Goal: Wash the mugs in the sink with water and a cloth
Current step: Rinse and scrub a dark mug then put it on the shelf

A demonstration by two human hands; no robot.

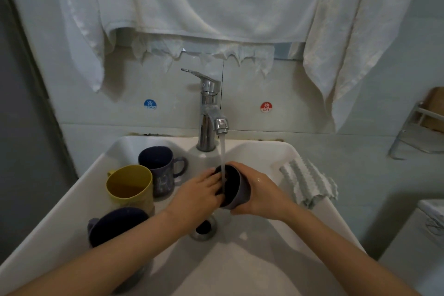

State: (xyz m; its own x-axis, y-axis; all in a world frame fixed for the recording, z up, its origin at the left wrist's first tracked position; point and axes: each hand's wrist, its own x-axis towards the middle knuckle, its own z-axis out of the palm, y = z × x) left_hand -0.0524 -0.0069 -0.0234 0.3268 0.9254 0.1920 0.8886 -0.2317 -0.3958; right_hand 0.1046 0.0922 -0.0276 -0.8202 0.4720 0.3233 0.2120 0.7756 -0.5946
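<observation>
In the head view, the grey mug [236, 191] is tilted on its side over the middle of the sink [240, 262], mouth turned left, directly under the stream of water [223, 154] falling from the tap [211, 113]. The right hand [260, 191] is wrapped round its body and holds it, while the left hand [199, 193] reaches in with fairly straight fingers that rest on the inner wall and clasp nothing. Its handle is hidden. It looks rigid and moderately heavy, and being wet it is likely slick and would chip against the basin, so a full wrap round the body, as now, seems safest. The striped cloth [310, 184] lies unused on the right rim, soft and easy to bunch. At the left stand a yellow mug [129, 186], a dark blue mug [156, 167] farther back, and a dark mug [115, 226] nearest.
</observation>
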